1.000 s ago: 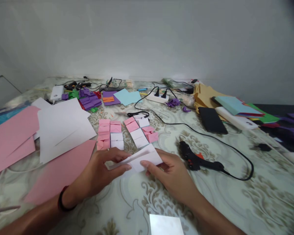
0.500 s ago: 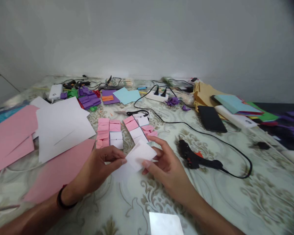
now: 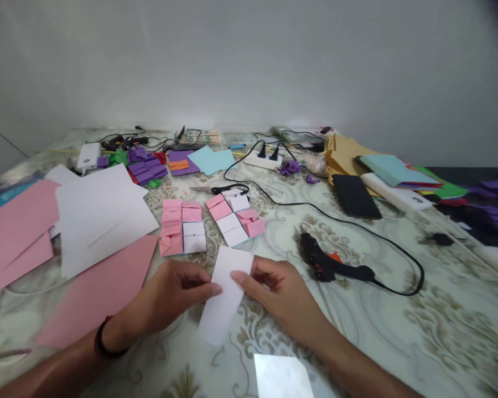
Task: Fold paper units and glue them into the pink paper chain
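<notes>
A narrow strip of white paper (image 3: 224, 309) is held tilted above the patterned tablecloth. My left hand (image 3: 178, 290) pinches its left edge between thumb and fingers. On the right edge my right hand (image 3: 276, 287) grips it, thumb lying on the front face and fingers behind. Just beyond the strip lie two groups of folded pink and white paper pieces, a left group (image 3: 182, 226) and a right group (image 3: 234, 218). Nearer to me, a small white paper piece (image 3: 283, 376) rests on the cloth below my right wrist.
A black glue gun (image 3: 336, 262) with its cord lies to the right. Scissors (image 3: 228, 189) are behind the folded pieces. White sheets (image 3: 103, 215) and pink sheets (image 3: 99, 293) spread leftward. Farther back are a power strip (image 3: 263, 159), a black phone (image 3: 356, 196) and coloured paper (image 3: 398, 168).
The white paper has turned from a folded, slanted square-like shape into a long upright strip. Both hands have shifted their hold on it, and the right fingers have curled in behind.
</notes>
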### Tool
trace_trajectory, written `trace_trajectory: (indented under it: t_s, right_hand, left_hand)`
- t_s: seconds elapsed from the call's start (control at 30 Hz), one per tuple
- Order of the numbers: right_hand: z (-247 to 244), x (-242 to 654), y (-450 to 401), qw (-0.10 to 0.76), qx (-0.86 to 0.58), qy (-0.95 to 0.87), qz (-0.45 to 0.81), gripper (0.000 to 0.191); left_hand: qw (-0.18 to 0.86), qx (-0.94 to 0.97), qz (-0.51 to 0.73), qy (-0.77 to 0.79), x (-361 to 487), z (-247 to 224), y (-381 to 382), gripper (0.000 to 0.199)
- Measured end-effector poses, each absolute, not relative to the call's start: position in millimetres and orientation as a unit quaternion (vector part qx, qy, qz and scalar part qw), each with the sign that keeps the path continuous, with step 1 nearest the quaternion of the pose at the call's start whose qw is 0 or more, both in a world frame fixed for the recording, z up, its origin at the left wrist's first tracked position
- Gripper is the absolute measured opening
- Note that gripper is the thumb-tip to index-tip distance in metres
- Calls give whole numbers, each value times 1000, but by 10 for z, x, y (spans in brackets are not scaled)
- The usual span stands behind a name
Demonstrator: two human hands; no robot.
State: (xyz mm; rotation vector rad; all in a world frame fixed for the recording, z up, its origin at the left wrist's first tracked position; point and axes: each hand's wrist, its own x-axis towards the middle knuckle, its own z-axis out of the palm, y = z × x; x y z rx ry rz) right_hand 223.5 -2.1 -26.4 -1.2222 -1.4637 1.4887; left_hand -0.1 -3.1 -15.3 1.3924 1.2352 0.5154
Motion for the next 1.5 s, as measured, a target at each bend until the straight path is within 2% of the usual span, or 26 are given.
trace_trajectory:
  t_s: [0.7,0.93,1.13,1.5]
  right_hand:
    - [-239,2239,-25,376,-463,-537,597,37]
    - [-217,2253,1,403,-474,-536,570,43]
    - [-206,2265,24,414,-490,-519,566,35]
    - [-227,2270,18,423,-476,-530,560,41]
  left_hand:
    - [569,608,187,522,6,-131,-88,34]
    - [582,605,188,511,-35,-199,-83,37]
    - [578,610,183,510,-36,-196,-82,37]
    - [589,613,163,501,-14,-152,-60,35]
